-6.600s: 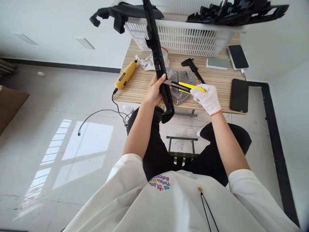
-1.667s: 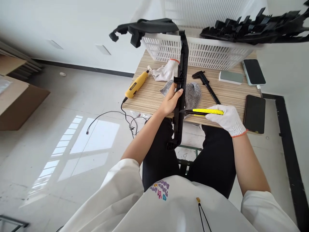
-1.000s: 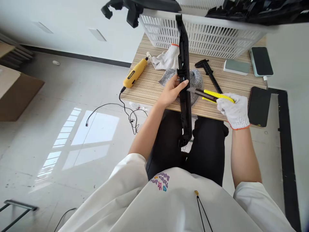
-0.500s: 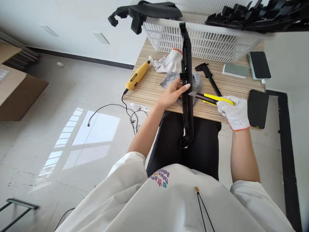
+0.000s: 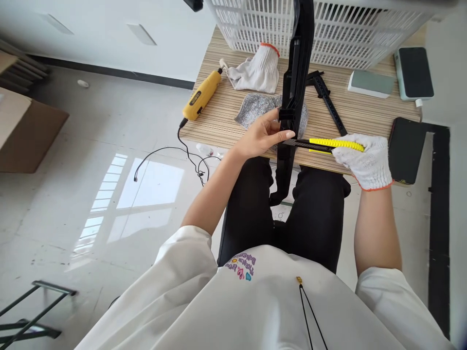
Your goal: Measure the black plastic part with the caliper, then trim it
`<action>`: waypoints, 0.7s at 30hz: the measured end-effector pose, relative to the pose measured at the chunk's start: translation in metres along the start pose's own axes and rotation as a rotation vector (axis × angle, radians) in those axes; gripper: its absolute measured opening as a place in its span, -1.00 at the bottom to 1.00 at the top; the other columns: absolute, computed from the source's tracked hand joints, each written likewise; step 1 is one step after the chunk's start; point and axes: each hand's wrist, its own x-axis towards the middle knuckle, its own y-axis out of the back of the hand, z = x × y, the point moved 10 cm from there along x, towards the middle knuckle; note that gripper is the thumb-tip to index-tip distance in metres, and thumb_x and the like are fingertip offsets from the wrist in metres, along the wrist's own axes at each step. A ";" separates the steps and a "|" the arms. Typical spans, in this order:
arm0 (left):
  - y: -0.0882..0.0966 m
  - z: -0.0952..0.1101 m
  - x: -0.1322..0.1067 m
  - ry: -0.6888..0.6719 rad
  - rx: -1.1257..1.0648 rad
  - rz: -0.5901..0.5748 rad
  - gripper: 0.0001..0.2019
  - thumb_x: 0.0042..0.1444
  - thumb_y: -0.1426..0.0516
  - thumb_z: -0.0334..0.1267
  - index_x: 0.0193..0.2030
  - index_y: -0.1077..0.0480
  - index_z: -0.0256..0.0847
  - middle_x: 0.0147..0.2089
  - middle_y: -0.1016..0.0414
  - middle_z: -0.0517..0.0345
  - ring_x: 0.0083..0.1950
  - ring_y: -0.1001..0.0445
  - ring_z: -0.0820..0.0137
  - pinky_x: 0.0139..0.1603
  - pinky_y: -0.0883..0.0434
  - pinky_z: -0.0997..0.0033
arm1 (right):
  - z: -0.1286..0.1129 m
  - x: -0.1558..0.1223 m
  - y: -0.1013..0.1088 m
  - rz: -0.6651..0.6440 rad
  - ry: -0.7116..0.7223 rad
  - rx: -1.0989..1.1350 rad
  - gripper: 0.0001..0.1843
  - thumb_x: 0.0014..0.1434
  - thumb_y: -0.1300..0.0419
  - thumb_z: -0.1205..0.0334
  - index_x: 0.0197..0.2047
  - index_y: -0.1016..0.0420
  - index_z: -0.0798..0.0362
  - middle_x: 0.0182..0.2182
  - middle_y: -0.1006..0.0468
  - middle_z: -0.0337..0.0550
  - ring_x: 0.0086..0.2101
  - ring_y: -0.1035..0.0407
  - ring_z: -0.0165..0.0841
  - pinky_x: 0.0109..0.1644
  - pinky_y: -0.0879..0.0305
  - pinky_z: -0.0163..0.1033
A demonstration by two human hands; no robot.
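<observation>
A long black plastic part (image 5: 297,68) stands across the table's front edge, its lower end above my lap. My bare left hand (image 5: 260,135) grips it near the middle, thumb on the near face and fingers behind. My right hand (image 5: 367,158), in a white knit glove with an orange hem, is closed on a yellow-and-black utility knife (image 5: 335,144). The blade points left and meets the part's edge just by my left thumb. Behind the part, a grey cloth (image 5: 255,108) lies on the table, partly hidden.
On the wood-grain table (image 5: 233,135) lie a yellow rotary tool (image 5: 202,96), a white glove (image 5: 257,70), a black caliper (image 5: 330,102), a grey-and-white block (image 5: 371,83), a power bank (image 5: 415,73) and a phone (image 5: 407,150). A white slatted basket (image 5: 350,34) stands behind.
The black part has turned and tilted, its upper end now nearer to me and further right. The knife blade lies flatter against it. My view has shifted slightly downward.
</observation>
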 end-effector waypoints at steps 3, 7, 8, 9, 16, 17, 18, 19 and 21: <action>-0.011 0.013 -0.004 -0.036 0.030 -0.059 -0.52 0.08 -0.33 0.07 0.03 -0.40 -0.14 -0.14 -0.46 0.20 0.18 -0.51 0.03 0.10 -0.51 -0.04 | -0.003 -0.004 -0.003 -0.057 0.055 -0.096 -0.69 -0.06 -0.44 0.12 -0.24 -0.70 0.10 -0.50 -0.55 -0.20 -0.51 -0.35 -0.47 -0.49 -0.25 -0.36; -0.029 0.030 -0.002 -0.034 0.009 -0.168 -0.51 0.03 -0.34 0.12 -0.06 -0.44 -0.20 -0.19 -0.49 0.16 0.09 -0.54 0.06 0.09 -0.52 -0.01 | -0.006 -0.010 -0.001 -0.063 0.056 -0.135 -0.68 -0.03 -0.43 0.10 -0.22 -0.70 0.10 -0.42 -0.60 -0.15 -0.44 -0.39 -0.44 -0.43 -0.31 -0.35; -0.032 0.033 -0.001 -0.024 0.004 -0.185 -0.52 0.02 -0.35 0.12 -0.10 -0.45 -0.22 -0.21 -0.49 0.15 0.05 -0.56 0.07 0.07 -0.53 0.00 | -0.006 -0.011 0.001 -0.049 0.046 -0.135 -0.68 -0.02 -0.43 0.11 -0.21 -0.70 0.10 -0.41 -0.61 -0.14 -0.44 -0.38 -0.44 -0.43 -0.30 -0.35; -0.035 0.036 0.000 -0.014 0.001 -0.195 -0.52 0.01 -0.36 0.11 -0.13 -0.46 -0.23 -0.23 -0.49 0.14 0.02 -0.57 0.07 0.05 -0.54 0.00 | -0.005 -0.011 0.002 -0.040 0.036 -0.139 -0.68 -0.01 -0.42 0.11 -0.19 -0.70 0.11 -0.41 -0.61 -0.14 -0.45 -0.38 -0.45 -0.44 -0.29 -0.35; -0.025 0.049 0.001 -0.007 0.000 -0.115 -0.57 0.01 -0.38 0.05 -0.13 -0.48 -0.22 -0.22 -0.54 0.11 -0.01 -0.57 0.09 0.00 -0.56 0.03 | 0.003 -0.012 0.005 -0.028 0.018 -0.127 -0.66 -0.05 -0.45 0.07 -0.22 -0.69 0.08 -0.42 -0.61 -0.16 -0.45 -0.41 -0.40 -0.41 -0.34 -0.31; -0.022 0.053 0.002 -0.032 0.035 -0.106 -0.58 0.03 -0.36 0.06 -0.12 -0.49 -0.21 -0.21 -0.54 0.11 -0.03 -0.57 0.11 -0.01 -0.57 0.06 | 0.004 -0.013 0.006 -0.018 0.017 -0.110 -0.67 -0.06 -0.46 0.07 -0.23 -0.69 0.06 -0.44 -0.60 -0.17 -0.46 -0.41 -0.40 -0.42 -0.34 -0.30; -0.021 0.056 0.002 -0.058 0.078 -0.106 -0.58 0.05 -0.34 0.07 -0.10 -0.49 -0.20 -0.20 -0.55 0.11 -0.05 -0.58 0.14 -0.03 -0.57 0.08 | 0.006 -0.013 0.008 0.005 0.011 -0.084 -0.69 -0.07 -0.46 0.06 -0.25 -0.69 0.03 -0.46 -0.59 -0.19 -0.48 -0.41 -0.40 -0.44 -0.33 -0.30; -0.021 0.058 0.003 -0.078 0.118 -0.108 -0.57 0.06 -0.33 0.09 -0.10 -0.49 -0.19 -0.19 -0.56 0.11 -0.07 -0.58 0.16 -0.05 -0.58 0.11 | 0.008 -0.013 0.011 0.037 -0.003 -0.051 -0.70 -0.08 -0.46 0.06 -0.26 -0.69 0.00 -0.50 -0.57 -0.21 -0.51 -0.39 -0.40 -0.48 -0.32 -0.29; -0.020 0.058 0.004 -0.089 0.147 -0.099 -0.56 0.06 -0.32 0.11 -0.10 -0.48 -0.19 -0.19 -0.57 0.11 -0.11 -0.59 0.19 -0.08 -0.58 0.15 | 0.014 -0.013 0.016 0.097 -0.051 0.033 -0.72 -0.09 -0.46 0.06 -0.28 -0.68 -0.04 -0.58 -0.50 -0.24 -0.58 -0.33 -0.41 -0.55 -0.26 -0.28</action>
